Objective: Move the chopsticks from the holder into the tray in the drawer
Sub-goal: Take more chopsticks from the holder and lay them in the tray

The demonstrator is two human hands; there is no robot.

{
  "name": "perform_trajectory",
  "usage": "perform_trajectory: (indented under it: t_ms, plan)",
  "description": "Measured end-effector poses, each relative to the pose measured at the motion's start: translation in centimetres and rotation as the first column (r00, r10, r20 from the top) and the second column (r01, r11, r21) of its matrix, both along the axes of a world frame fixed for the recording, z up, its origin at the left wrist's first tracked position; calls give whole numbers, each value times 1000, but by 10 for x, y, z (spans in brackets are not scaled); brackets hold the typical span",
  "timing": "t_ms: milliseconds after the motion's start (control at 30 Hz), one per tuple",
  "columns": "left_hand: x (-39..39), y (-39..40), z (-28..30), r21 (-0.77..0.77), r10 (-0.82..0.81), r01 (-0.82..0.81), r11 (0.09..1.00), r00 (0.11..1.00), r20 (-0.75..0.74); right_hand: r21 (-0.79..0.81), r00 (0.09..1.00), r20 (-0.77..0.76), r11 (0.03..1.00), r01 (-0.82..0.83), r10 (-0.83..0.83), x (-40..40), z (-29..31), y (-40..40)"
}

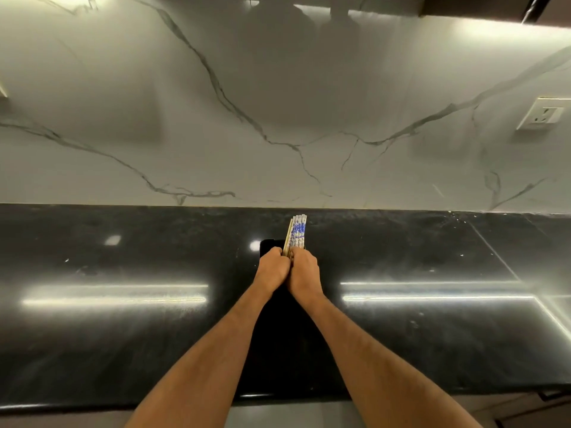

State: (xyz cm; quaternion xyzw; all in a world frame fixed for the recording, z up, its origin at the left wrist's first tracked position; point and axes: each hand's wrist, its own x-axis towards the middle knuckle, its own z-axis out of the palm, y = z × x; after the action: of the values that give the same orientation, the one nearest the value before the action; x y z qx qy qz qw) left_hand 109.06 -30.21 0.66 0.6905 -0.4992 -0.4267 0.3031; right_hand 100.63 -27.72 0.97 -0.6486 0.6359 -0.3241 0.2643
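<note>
The chopsticks (296,234) form a tight bundle whose long axis runs away from the person toward the marble wall (278,118), blue-patterned white ends pointing at the wall and slightly upward. The left hand (273,268) and right hand (304,270) meet around the bundle's near end, fingers curled and clamped on it from both sides. Just beneath the hands sits a dark holder (267,245), its inside hidden. All this is over the glossy black bench (123,335).
</note>
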Motion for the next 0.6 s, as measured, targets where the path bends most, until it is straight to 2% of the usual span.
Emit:
perform_trajectory:
  t_ms: [100, 267, 400, 500, 600]
  plan:
    - [1, -1, -3, -23, 11, -11, 1000, 1000, -18, 75, 996, 86, 997, 14, -20, 2, 0, -3]
    - [2, 0, -3, -21, 30, -30, 999, 1000, 2, 160, 1000, -15, 987, 5, -2, -1, 1, -9]
    - [2, -1, 1, -9, 23, -23, 1000, 999, 44, 254, 997, 73, 967, -13, -5, -1, 6, -11]
    - [2, -1, 1, -23, 18, -16, 1000, 997, 80, 243, 996, 88, 969, -41, 20, -1, 6, -14]
    - [2, 2, 0, -50, 40, -36, 998, 996, 86, 248, 994, 101, 969, 15, -42, -1, 8, -14]
